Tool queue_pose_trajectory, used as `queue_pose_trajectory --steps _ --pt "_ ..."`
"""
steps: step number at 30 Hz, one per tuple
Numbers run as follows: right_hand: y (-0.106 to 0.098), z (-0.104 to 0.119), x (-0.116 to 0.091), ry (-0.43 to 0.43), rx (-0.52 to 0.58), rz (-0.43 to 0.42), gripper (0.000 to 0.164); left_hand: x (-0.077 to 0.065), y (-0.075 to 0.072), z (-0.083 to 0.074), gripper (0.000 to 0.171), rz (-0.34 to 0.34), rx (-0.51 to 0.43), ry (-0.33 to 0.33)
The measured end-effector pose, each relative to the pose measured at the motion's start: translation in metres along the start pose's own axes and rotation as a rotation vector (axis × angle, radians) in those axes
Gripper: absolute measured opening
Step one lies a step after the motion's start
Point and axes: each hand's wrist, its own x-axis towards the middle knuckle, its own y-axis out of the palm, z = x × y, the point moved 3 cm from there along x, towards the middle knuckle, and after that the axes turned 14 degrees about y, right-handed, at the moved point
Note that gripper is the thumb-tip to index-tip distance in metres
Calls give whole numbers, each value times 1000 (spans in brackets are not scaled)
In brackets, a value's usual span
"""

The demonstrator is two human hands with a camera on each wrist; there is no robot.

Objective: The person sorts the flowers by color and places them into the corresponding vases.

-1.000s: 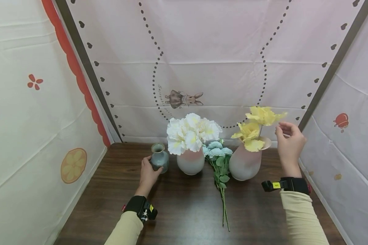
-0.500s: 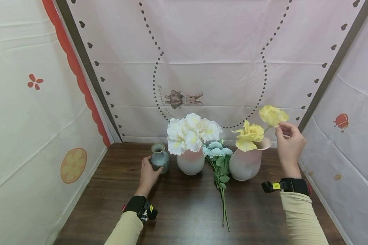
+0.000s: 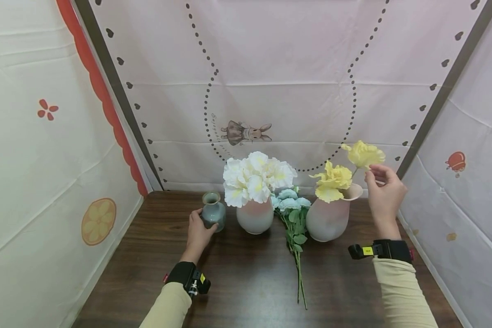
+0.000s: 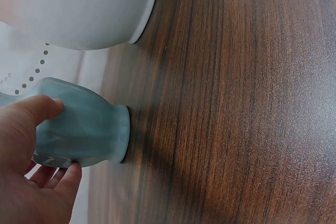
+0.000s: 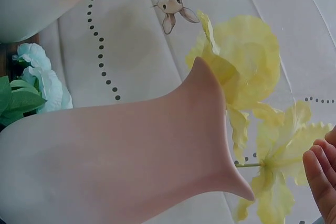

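Note:
In the head view my left hand holds the small blue-green vase, which stands upright on the table. The left wrist view shows the thumb on one side of this vase and the fingers on the other. My right hand is beside the upper yellow flower, thumb and fingertips together at its petal edge. In the right wrist view the curled fingers meet the petals; the exact contact is partly hidden. That flower's stem runs into the pink-and-white vase, where a second yellow flower leans left.
A rounder pink-and-white vase full of white flowers stands in the middle of the brown table. Light blue flowers with long green stems lie between the two larger vases. Printed cloth walls enclose the back and sides.
The upper yellow flower has swung right toward my right hand and turned, then moved slightly back left with the hand. The lower one has shifted a little. My left hand and its vase stay put.

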Motion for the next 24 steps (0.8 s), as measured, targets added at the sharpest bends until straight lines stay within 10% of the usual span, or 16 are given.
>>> queue_pose_trajectory --steps 24 --pt "5 24 -24 4 26 62 20 -1 -1 -3 72 -12 -6 4"
